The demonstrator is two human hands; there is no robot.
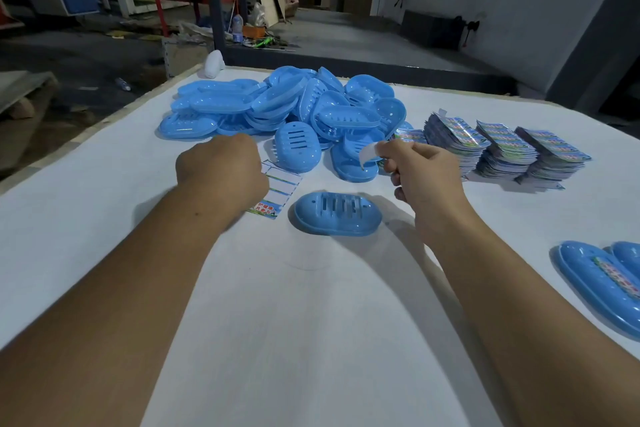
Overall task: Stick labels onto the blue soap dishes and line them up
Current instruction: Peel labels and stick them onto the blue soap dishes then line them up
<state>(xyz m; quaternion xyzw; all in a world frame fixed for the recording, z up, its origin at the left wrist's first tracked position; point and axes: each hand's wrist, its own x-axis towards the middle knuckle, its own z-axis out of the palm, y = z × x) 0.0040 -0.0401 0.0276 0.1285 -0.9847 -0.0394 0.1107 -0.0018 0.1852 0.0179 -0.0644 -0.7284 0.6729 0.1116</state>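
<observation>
Between the hands, dish [337, 214] crosswise, inverted.

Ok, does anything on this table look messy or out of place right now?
Mostly the unlabelled soap dishes: they lie in a jumbled heap at the far side, tilted and overlapping, not lined up. One dish sits alone, upside down, near the label sheet. The label stacks lean slightly. Nothing looks broken or spilled.

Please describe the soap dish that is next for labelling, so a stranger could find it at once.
On the white table, look nearer than the big pile of blue dishes. One soap dish lies alone, upside down, between the two hands, touching no other dish.
</observation>
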